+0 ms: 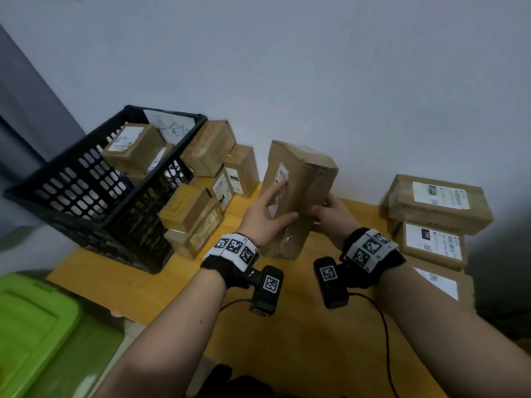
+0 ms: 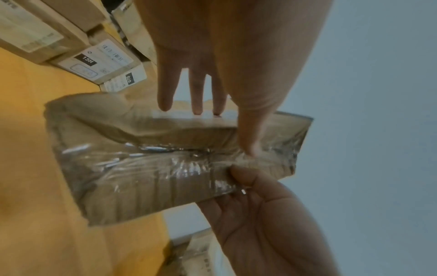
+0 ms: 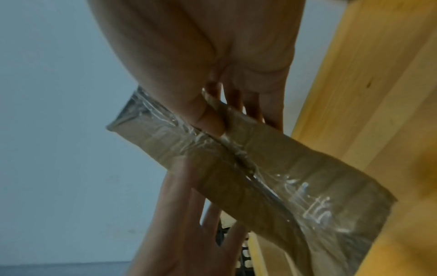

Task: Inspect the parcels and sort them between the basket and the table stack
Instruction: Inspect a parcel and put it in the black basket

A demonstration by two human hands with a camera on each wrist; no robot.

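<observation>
A long, dented cardboard parcel (image 1: 298, 191) wrapped in clear tape is held tilted above the table between both hands. My left hand (image 1: 268, 216) grips its left side, fingers flat on the face with the white label and thumb round the front edge. My right hand (image 1: 330, 212) holds the right side, thumb on the taped seam. The left wrist view shows the taped end of the parcel (image 2: 165, 158) with my left hand (image 2: 212, 104) above it. The right wrist view shows the parcel (image 3: 272, 173) pinched by my right hand (image 3: 227, 112). A black basket (image 1: 71, 193) with parcels stands at the left.
Several brown parcels (image 1: 201, 196) are piled between the basket and the wall. A stack of labelled parcels (image 1: 436, 208) stands at the right of the yellow wooden table (image 1: 287, 326). A green plastic bin (image 1: 34, 334) sits below the table's left corner. A grey wall is behind.
</observation>
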